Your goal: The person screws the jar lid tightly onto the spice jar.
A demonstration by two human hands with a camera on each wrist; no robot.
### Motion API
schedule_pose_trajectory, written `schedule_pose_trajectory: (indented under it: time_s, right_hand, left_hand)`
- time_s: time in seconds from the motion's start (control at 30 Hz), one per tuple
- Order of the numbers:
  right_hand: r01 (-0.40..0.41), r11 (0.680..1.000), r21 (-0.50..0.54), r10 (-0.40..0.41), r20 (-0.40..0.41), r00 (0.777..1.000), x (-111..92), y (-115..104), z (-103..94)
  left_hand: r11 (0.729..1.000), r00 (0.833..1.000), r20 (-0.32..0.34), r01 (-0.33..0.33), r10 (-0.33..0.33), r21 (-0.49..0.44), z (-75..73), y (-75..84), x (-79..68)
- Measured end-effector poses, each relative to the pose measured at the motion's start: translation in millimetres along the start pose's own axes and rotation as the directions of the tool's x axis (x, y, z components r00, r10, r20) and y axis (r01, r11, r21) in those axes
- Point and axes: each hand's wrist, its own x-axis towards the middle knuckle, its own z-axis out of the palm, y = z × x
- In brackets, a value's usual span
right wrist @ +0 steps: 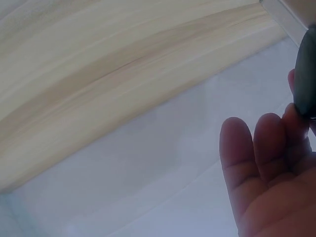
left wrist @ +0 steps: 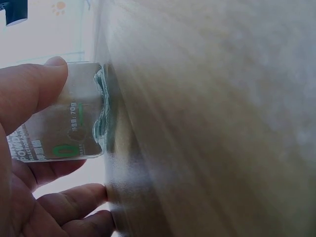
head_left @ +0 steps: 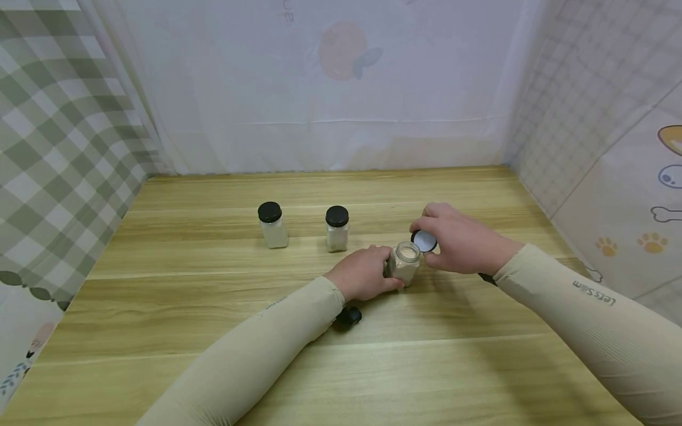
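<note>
My left hand grips a square glass jar of pale powder, its mouth uncovered. In the left wrist view, thumb and fingers lie around the jar, which bears green and white print and has its base at the table. Just right of the jar's mouth, my right hand pinches a black lid by its edge, its white inner face showing in the head view. The right wrist view catches the lid from its dark side at the frame's edge.
Two capped jars with black lids stand farther back on the wooden table: one jar to the left, another jar nearer the middle. Behind the table rises a pale covered wall; a checked cloth hangs at left.
</note>
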Motion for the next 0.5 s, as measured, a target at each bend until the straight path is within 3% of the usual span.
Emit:
schedule_pose_trajectory:
  time_s: [0.5]
  right_hand:
    - [0.028, 1.000, -0.008, -0.027, 0.046, 0.999, 2.5, -4.7, -4.6]
  left_hand:
    - [1.000, 1.000, 0.000, 0.007, -0.007, -0.013, 0.3, -0.2, 0.0]
